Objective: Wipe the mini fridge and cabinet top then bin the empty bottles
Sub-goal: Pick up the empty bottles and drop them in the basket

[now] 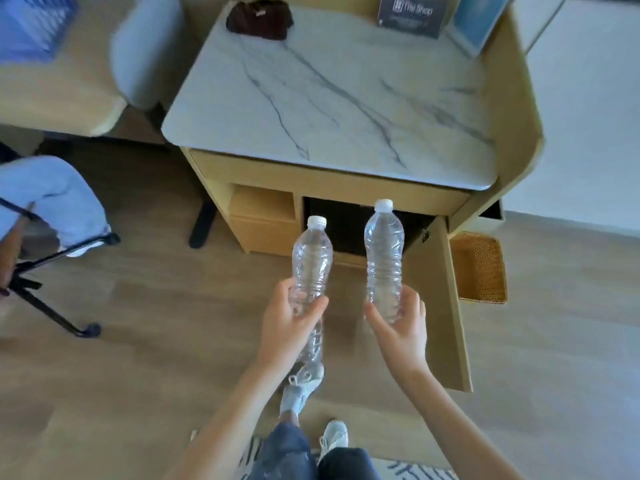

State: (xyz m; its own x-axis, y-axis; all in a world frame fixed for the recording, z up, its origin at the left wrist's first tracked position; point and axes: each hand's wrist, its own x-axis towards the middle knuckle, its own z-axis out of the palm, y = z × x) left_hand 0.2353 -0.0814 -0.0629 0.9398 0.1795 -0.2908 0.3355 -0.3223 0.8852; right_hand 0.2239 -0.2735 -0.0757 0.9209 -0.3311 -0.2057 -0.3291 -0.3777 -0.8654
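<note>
In front of the marble-topped cabinet [332,95], the left hand [287,323] grasps one capped clear bottle [311,261]; the right hand [401,327] grasps another bottle [383,258].

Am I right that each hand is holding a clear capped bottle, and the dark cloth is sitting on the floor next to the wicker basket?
Not quite. The head view shows the left hand and right hand each holding a clear capped bottle, but the dark cloth lies on the marble cabinet top, at its far left corner, not on the floor by the wicker basket.
</note>
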